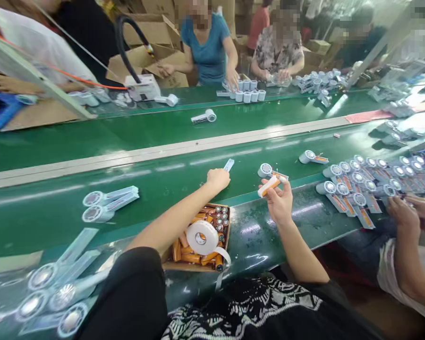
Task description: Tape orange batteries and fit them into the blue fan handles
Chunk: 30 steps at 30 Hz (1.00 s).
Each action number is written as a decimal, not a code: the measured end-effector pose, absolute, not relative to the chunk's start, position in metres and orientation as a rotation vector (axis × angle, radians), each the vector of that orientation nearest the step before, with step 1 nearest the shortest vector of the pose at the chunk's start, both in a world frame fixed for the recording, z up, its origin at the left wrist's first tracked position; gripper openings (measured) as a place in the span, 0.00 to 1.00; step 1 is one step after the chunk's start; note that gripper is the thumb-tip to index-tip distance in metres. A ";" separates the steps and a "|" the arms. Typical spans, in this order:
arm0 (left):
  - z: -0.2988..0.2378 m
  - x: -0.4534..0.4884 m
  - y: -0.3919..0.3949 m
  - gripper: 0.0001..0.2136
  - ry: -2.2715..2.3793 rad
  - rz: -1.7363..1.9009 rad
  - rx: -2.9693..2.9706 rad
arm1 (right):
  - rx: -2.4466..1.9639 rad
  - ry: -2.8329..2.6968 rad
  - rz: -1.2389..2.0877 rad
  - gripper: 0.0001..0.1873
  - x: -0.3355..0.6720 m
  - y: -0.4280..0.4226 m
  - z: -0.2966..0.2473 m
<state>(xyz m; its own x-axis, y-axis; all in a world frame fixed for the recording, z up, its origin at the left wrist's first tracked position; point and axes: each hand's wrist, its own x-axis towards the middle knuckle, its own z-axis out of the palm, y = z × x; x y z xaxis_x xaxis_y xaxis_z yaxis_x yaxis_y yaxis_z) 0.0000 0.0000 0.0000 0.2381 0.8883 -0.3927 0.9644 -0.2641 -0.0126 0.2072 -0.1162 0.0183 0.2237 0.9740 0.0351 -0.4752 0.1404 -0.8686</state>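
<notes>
My left hand [218, 180] is closed over a light-blue handheld fan [229, 165] above the green belt; only the end of its handle shows past my fingers. In my right hand [280, 204], a cylindrical orange battery [268, 187] with a white strip along it is pinched between thumb and fingers. Just beyond that hand lies another handheld fan [265, 170] with its handle open. Between my arms stands a cardboard box [229, 236] of orange batteries [191, 258]. A roll of white tape [202, 237] rests on top, its loose end hanging over the box's side.
Several fans [109, 204] lie on the belt at left, more [71, 288] by my left elbow. At right, a co-worker's hands [405, 212] are beside many fans [357, 177] with orange batteries. Across a pale divider [198, 144], co-workers sit by a second green belt [156, 130].
</notes>
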 end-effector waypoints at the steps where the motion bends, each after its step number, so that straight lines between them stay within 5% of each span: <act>1: -0.002 -0.002 0.002 0.17 1.698 -0.488 2.293 | -0.870 -0.740 1.204 0.33 0.208 -0.115 0.016; 13: -0.019 -0.035 0.030 0.12 1.381 -0.269 2.299 | -1.076 -1.152 1.317 0.28 0.188 -0.024 -0.047; 30: -0.030 -0.008 0.035 0.12 1.311 -0.230 2.358 | -1.475 -1.619 0.884 0.20 0.214 -0.004 -0.075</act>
<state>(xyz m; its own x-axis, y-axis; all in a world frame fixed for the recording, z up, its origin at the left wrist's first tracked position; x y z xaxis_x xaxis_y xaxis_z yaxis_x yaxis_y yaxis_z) -0.0080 0.0351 -0.0298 0.5391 0.7687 -0.3442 0.8399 -0.4603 0.2876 0.2143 -0.0042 -0.0753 -0.0437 0.9957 0.0821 0.4697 0.0930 -0.8779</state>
